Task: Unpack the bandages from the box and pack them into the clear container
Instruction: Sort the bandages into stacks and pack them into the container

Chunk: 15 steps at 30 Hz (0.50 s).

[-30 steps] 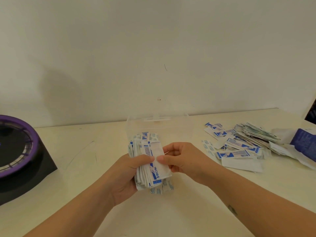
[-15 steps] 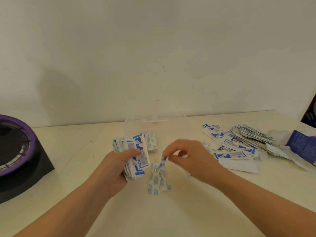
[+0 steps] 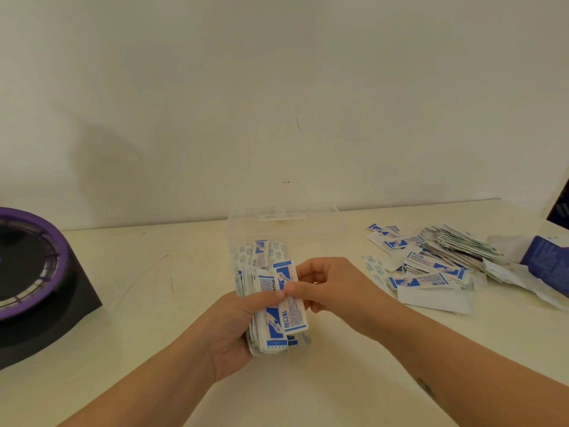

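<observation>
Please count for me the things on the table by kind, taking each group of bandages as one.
Bandage groups: 3 (stack in left hand, some in clear container, loose pile)
Clear container: 1
Blue box: 1
Black and purple device: 1
Total: 6

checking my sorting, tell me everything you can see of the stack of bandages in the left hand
The stack of bandages is a thick bundle of white paper wrappers printed in blue, roughly aligned and fanned slightly. The left hand grips it from the left, thumb across the top. The right hand pinches the topmost wrapper. It is held over the clear container.
</observation>
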{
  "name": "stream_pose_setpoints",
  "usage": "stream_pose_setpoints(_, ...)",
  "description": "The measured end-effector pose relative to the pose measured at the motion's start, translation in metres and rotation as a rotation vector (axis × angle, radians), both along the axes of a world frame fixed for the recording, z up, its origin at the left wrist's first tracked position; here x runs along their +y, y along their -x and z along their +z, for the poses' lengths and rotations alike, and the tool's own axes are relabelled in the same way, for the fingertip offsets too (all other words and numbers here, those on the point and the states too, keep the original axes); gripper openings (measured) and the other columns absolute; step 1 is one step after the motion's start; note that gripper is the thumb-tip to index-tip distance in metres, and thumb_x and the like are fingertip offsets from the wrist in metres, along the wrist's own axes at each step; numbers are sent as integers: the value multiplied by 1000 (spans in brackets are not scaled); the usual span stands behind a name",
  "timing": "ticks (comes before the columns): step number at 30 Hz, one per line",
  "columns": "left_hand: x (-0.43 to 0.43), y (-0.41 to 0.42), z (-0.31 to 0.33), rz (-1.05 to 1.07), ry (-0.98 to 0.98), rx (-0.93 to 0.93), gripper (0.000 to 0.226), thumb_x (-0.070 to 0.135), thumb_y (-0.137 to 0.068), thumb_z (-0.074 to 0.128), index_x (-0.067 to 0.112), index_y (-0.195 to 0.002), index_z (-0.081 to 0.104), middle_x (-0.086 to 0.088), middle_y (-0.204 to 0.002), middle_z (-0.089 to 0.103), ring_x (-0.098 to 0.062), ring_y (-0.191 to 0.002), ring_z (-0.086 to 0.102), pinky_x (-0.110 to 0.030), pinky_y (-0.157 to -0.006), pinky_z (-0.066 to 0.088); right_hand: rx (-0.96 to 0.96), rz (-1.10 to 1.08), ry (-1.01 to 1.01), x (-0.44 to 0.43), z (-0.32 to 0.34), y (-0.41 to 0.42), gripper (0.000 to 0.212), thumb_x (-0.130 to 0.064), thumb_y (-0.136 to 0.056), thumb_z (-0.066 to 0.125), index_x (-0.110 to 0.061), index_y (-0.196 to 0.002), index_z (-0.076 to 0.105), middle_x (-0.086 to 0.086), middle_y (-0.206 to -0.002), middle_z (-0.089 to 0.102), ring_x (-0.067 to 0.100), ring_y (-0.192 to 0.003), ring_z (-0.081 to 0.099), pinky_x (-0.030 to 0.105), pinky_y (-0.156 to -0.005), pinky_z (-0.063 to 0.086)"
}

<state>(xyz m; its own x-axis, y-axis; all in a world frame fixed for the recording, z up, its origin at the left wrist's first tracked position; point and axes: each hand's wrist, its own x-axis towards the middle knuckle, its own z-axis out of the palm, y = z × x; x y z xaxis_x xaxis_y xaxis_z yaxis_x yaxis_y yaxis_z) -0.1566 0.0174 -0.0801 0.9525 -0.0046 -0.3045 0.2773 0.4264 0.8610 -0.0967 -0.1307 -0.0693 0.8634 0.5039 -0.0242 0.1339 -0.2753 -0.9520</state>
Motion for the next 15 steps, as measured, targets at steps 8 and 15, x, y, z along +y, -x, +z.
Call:
stream_pose_setpoints(8,11,-5,11,29,-68,-38,25,-4,-81,57,5,-103,65,-19,-91,72,-28,-71,71,-40,-59,60,35,-64,-51,7,7,-5,16,-30,-80,71,-18,-88,65,-7,-67,68,3,-52,58,20,-56,45)
stream_pose_setpoints(15,42,-18,21,287,-17,-61,16,-6,-84,57,8,-87,64,-6,-67,73,-16,-55,69,-29,-45,56,-313,147,778,10,4,-9,67,-47,-75,72,-20,-131,49,-5,-124,50,13,-109,52,25,-87,43)
